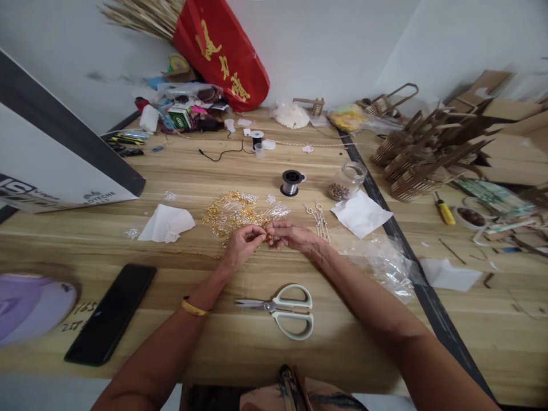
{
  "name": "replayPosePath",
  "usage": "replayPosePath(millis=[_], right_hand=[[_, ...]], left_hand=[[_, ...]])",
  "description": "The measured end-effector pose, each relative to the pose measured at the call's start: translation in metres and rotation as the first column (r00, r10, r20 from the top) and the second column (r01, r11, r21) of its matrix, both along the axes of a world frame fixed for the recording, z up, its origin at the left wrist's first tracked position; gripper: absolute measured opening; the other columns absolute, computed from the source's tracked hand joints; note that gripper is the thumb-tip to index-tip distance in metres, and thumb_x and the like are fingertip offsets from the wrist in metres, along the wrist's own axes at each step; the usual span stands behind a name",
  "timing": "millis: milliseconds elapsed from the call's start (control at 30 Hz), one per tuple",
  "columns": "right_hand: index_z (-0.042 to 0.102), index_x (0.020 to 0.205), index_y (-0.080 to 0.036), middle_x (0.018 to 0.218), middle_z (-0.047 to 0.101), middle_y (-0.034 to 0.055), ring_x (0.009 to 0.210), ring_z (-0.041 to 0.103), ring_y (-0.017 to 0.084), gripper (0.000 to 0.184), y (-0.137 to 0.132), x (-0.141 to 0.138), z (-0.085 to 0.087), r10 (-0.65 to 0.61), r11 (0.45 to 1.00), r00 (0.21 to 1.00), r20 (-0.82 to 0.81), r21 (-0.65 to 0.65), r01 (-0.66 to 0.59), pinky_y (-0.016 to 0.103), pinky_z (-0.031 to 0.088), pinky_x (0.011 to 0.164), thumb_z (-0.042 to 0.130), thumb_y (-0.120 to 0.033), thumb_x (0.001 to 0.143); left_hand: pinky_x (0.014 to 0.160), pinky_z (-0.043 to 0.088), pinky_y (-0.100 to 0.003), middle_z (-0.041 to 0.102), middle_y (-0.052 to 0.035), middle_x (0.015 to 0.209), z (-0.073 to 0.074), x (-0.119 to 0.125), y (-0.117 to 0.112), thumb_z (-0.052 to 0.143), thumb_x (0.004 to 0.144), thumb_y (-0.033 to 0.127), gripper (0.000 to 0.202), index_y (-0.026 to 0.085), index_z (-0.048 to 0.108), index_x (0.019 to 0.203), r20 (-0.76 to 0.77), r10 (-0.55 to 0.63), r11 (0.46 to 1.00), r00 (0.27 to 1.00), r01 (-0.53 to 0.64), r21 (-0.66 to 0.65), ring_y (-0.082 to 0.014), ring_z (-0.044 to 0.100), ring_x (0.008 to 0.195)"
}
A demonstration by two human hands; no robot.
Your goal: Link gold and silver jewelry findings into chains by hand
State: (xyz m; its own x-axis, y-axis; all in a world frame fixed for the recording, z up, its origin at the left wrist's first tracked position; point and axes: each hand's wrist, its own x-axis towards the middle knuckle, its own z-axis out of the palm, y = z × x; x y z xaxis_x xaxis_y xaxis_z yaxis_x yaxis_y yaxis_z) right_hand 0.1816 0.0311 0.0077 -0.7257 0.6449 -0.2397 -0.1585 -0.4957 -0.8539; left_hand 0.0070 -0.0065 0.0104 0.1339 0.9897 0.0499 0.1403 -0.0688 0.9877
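My left hand (245, 243) and my right hand (291, 235) meet at the near edge of a pile of gold and clear beads (233, 211). Fingers of both hands are pinched together around a small gold piece (269, 236), too small to make out fully. A yellow bangle (194, 307) circles my left wrist. Below the hands lie scissors (274, 306) with pale handles, blades pointing left. Several beaded strands (319, 221) rest just right of my right hand. Behind the pile stands a spool of thin wire (291, 182).
A glass jar of beads (346, 181) and white paper (362, 213) lie to the right, with a clear plastic bag (385, 265) below. A black phone (111, 314) and another white paper (166, 224) are left. Small wooden baskets (411, 154) crowd the far right; a large box (55, 142) stands left.
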Motion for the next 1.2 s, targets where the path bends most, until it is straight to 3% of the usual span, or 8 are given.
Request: replayPosePath(millis=[200,367,800,1200], right_hand=[[0.059,0.08,-0.013,0.07,0.061,0.0006,0.062,0.059,0.009,0.028,0.0,0.0004,-0.0016,-0.002,1.0,1.0,-0.013,0.002,0.002,0.016,0.048,0.052,0.074,-0.034,0.07],[0.06,0.08,-0.013,0.071,0.061,0.0004,0.062,0.058,0.008,0.026,0.0001,0.0004,-0.0027,0.004,1.0,1.0,-0.018,0.012,-0.003,0.016,0.049,0.052,0.073,-0.034,0.071],[0.058,0.08,-0.012,0.071,0.061,0.0009,0.061,0.06,0.009,0.028,-0.0002,-0.0017,-0.0027,-0.035,0.999,0.999,-0.023,0.0,0.035,0.016,0.048,0.05,0.074,-0.033,0.07],[0.058,0.08,-0.013,0.071,0.059,0.0001,0.063,0.058,0.008,0.028,-0.002,-0.0037,-0.0076,-0.039,0.996,0.999,-0.033,0.076,0.041,0.016,0.049,0.053,0.073,-0.036,0.072]], left_hand=[[0.064,0.051,-0.025,0.068,-0.0033,0.072,-0.0072,0.002,-0.001,0.07,0.066,0.025,0.017,0.014,0.063,0.076,0.041,0.004,0.999,0.999,-0.006,0.046,-0.0142,0.064,0.066],[0.065,0.052,-0.025,0.068,-0.0028,0.071,-0.0032,0.0049,-0.0044,0.07,0.066,0.025,0.017,0.015,0.062,0.077,0.042,0.021,0.998,0.999,-0.023,0.06,-0.0141,0.064,0.065],[0.058,0.046,-0.022,0.067,-0.003,0.07,0.0003,0.0018,-0.0066,0.059,0.076,0.028,0.015,0.014,0.064,0.077,-0.098,0.048,0.992,0.994,-0.037,0.119,-0.0131,0.06,0.062],[0.058,0.044,-0.021,0.064,-0.001,0.067,-0.0002,0.002,-0.0051,0.061,0.074,0.025,0.01,0.015,0.064,0.073,-0.142,0.111,0.982,0.984,-0.087,0.168,-0.0115,0.056,0.061]])
